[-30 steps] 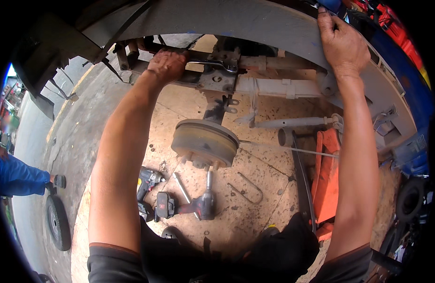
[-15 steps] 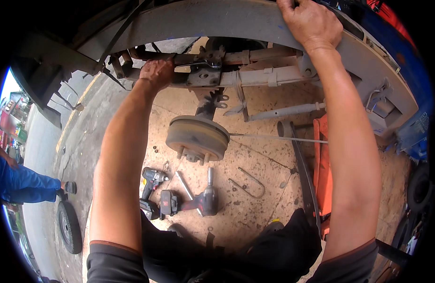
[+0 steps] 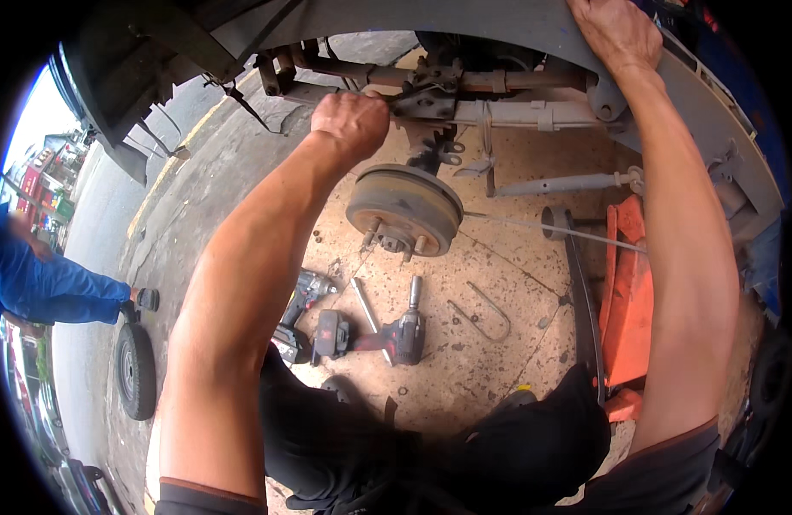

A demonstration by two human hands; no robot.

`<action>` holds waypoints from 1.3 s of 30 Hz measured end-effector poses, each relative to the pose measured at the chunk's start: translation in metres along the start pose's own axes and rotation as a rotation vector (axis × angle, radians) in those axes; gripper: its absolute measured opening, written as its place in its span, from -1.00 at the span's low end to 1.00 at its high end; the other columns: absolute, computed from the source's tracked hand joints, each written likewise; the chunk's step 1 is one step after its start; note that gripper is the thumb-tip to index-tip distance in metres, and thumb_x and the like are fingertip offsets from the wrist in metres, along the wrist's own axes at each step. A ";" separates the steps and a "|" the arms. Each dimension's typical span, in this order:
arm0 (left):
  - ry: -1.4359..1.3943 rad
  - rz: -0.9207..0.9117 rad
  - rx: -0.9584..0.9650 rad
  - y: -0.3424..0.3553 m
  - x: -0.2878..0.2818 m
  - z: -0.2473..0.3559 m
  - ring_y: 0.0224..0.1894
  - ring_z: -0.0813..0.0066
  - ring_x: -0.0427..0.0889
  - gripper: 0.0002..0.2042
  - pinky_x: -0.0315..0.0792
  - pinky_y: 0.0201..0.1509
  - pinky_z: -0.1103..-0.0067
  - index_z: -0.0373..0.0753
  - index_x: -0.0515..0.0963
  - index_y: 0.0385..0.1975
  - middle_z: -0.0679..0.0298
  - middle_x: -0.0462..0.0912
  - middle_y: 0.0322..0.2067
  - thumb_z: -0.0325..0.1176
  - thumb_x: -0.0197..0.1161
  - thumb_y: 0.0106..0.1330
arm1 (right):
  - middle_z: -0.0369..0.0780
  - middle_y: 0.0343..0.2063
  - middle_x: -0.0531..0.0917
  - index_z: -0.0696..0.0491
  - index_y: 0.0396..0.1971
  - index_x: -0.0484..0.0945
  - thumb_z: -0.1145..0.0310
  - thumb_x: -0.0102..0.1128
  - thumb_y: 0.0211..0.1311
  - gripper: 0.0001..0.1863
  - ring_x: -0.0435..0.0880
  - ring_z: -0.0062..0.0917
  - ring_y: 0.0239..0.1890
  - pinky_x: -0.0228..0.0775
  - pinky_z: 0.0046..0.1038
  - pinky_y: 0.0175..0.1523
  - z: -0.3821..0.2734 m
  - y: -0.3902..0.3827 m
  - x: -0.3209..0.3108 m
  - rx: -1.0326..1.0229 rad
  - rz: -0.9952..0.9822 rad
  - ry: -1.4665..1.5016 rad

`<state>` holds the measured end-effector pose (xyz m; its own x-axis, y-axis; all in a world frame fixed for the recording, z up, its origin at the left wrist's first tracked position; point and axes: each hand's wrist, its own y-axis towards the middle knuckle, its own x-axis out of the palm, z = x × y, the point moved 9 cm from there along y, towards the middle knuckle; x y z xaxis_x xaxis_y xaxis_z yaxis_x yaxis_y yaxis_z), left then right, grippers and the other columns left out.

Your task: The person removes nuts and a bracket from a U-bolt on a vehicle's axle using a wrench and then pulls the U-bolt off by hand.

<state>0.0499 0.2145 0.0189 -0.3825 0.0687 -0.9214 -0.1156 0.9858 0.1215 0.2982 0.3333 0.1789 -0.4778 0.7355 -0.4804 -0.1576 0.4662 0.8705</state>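
Above the brake drum [image 3: 404, 210], the left hand [image 3: 351, 120] is clenching, seemingly round a wrench [image 3: 413, 92] at the spring plate [image 3: 435, 109], while up-right of the drum the right hand [image 3: 617, 33] is gripping the grey panel [image 3: 533, 21]; poor seating could be causing a slip and barked knuckles.

Stained tan floor [image 3: 447, 371] packed with gear

Here we go: an impact wrench [image 3: 406, 338] with a long socket lies across a metal bar [image 3: 364, 301], a second power tool [image 3: 306, 290] just left! Over right, a U-shaped bolt [image 3: 488, 300], then an orange jack [image 3: 629, 309] standing tall. Out left, grey paving [image 3: 168, 257] takes over, carrying a wheel [image 3: 136, 373].
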 end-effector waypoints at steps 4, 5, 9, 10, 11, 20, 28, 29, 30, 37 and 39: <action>-0.073 -0.177 -0.042 0.001 -0.001 -0.009 -0.15 0.02 0.68 -0.76 0.55 -0.10 0.27 -0.38 0.58 -0.29 -0.06 0.68 -0.26 -0.43 -0.03 0.26 | 0.00 -0.55 0.66 0.05 -0.55 0.71 -0.06 -0.02 0.24 -0.49 0.67 -0.07 -0.42 0.50 -0.09 -0.22 -0.019 0.006 0.007 -0.006 -0.009 -0.008; -0.087 -0.214 -0.051 0.000 0.001 -0.017 -0.15 0.01 0.68 -0.76 0.55 -0.10 0.26 -0.37 0.60 -0.31 -0.05 0.68 -0.26 -0.42 -0.03 0.25 | 0.00 -0.54 0.67 0.06 -0.54 0.71 -0.06 -0.02 0.25 -0.48 0.68 -0.07 -0.42 0.50 -0.09 -0.21 -0.018 0.004 0.011 -0.018 -0.020 0.002; -0.625 -0.550 -0.063 0.001 0.032 -0.055 -0.67 0.34 0.53 -0.60 0.40 -0.55 0.42 -0.37 0.57 -0.47 0.15 0.51 -0.71 -0.09 0.10 0.32 | 0.03 -0.46 0.68 0.10 -0.45 0.71 -0.19 0.03 0.19 -0.41 0.68 -0.05 -0.31 0.48 -0.12 -0.11 -0.026 0.003 0.004 -0.018 -0.123 0.098; -0.906 -0.622 -0.012 -0.002 0.041 -0.055 -0.78 0.58 0.31 -0.56 0.23 -0.68 0.56 -0.34 0.53 -0.52 0.31 0.35 -0.78 -0.02 0.06 0.36 | 0.03 -0.44 0.68 0.12 -0.42 0.70 -0.23 0.07 0.15 -0.38 0.68 -0.06 -0.28 0.47 -0.13 -0.09 -0.026 -0.004 -0.003 -0.042 -0.155 0.102; -1.102 -0.599 -0.067 -0.004 0.047 -0.056 -0.83 0.63 0.23 -0.59 0.12 -0.76 0.58 -0.33 0.52 -0.50 0.35 0.31 -0.81 -0.06 0.07 0.38 | 0.04 -0.41 0.69 0.13 -0.39 0.70 -0.27 0.10 0.11 -0.35 0.68 -0.06 -0.26 0.47 -0.14 -0.07 -0.030 -0.003 -0.007 -0.079 -0.170 0.121; -1.733 -0.543 -0.577 -0.041 0.062 -0.009 -0.86 0.68 0.07 -0.80 -0.10 -0.82 0.64 -0.30 0.45 -0.46 0.42 0.21 -0.80 -0.33 0.09 0.37 | -0.03 -0.28 0.72 0.02 0.00 0.61 -0.58 0.05 -0.15 -0.02 0.69 -0.19 -0.09 0.48 -0.25 0.02 -0.005 -0.004 0.020 -0.144 -0.141 -0.066; -2.451 -0.140 -1.091 -0.029 0.013 0.138 -0.70 0.48 0.20 -0.83 0.14 -0.63 0.51 -0.18 0.30 -0.46 0.33 0.28 -0.66 -0.35 -0.08 0.41 | -0.06 -0.31 0.72 0.08 0.12 0.54 -0.68 0.07 -0.30 0.18 0.73 -0.28 -0.16 0.50 -0.31 0.00 0.002 0.002 0.036 -0.064 -0.296 0.033; -2.387 0.207 -1.058 0.001 0.026 0.157 -0.64 0.45 0.29 -0.87 0.21 -0.61 0.48 -0.21 0.31 -0.38 0.29 0.32 -0.63 -0.33 -0.04 0.40 | -0.07 -0.33 0.72 0.08 0.12 0.54 -0.68 0.08 -0.30 0.18 0.74 -0.29 -0.19 0.51 -0.31 -0.02 -0.008 0.005 0.030 -0.096 -0.245 0.025; -2.273 0.365 -1.109 0.017 0.028 0.165 -0.66 0.43 0.33 -0.87 0.24 -0.62 0.47 -0.24 0.31 -0.32 0.27 0.36 -0.60 -0.32 -0.01 0.40 | -0.08 -0.35 0.72 0.08 0.12 0.54 -0.68 0.08 -0.30 0.17 0.74 -0.30 -0.21 0.51 -0.32 -0.04 -0.012 0.004 0.026 -0.123 -0.209 0.007; -2.475 -0.129 -0.587 0.004 0.022 0.161 -0.67 0.39 0.46 -0.87 0.44 -0.62 0.45 -0.32 0.41 -0.27 0.19 0.53 -0.52 -0.39 -0.01 0.44 | -0.12 -0.41 0.72 0.08 0.11 0.55 -0.64 0.14 -0.29 0.14 0.73 -0.34 -0.20 0.51 -0.33 -0.12 -0.005 -0.003 0.026 -0.096 -0.257 -0.012; -2.552 -0.183 -0.607 0.013 0.018 0.163 -0.66 0.38 0.48 -0.85 0.45 -0.60 0.44 -0.33 0.43 -0.31 0.18 0.54 -0.53 -0.38 0.00 0.43 | -0.13 -0.42 0.71 0.08 0.10 0.56 -0.63 0.15 -0.29 0.13 0.73 -0.33 -0.19 0.50 -0.34 -0.12 -0.003 -0.002 0.023 -0.087 -0.194 -0.004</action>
<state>0.1912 0.2534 -0.0567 0.7142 0.4039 0.5717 -0.2641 0.9118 -0.3143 0.2846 0.3473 0.1661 -0.4280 0.6380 -0.6401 -0.3202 0.5553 0.7676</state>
